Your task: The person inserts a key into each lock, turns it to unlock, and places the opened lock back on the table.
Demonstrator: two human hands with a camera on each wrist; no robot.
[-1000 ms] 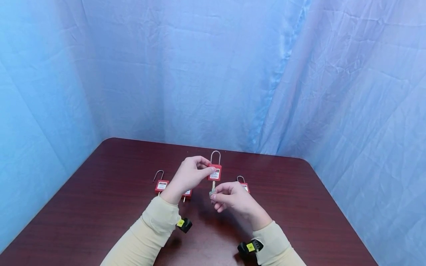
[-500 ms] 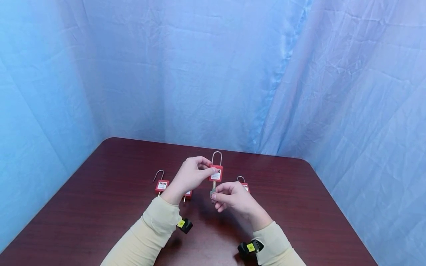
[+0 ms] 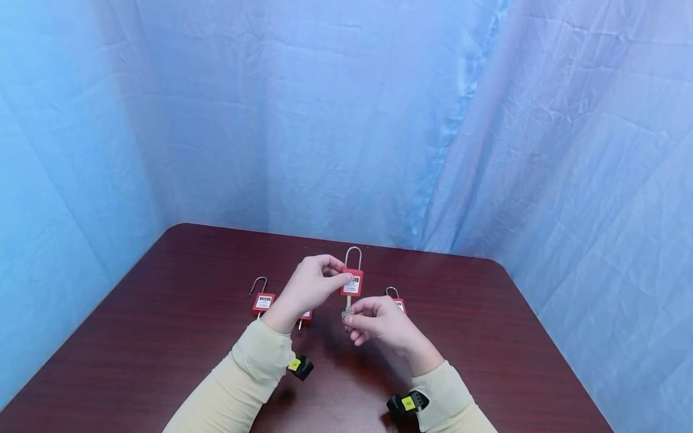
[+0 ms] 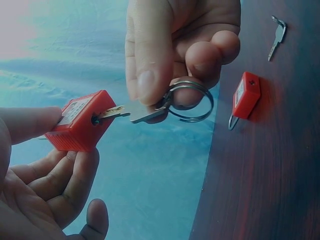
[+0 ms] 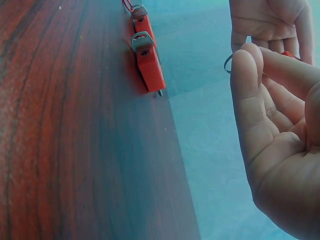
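Observation:
My left hand holds a red padlock above the table, steel shackle pointing up. My right hand pinches a silver key just beneath it. In the left wrist view the key has its blade tip in the keyhole at the bottom of the padlock. A steel key ring hangs from the key over the right hand's fingers. The left hand's fingers wrap round the lock body.
Three more red padlocks lie on the dark wooden table: one at the left, one partly behind my left wrist, one behind my right hand. A loose key lies beside a padlock. Blue cloth surrounds the table.
The held padlock and key have shifted very slightly to the right. Both hands keep the same grips and hardly move.

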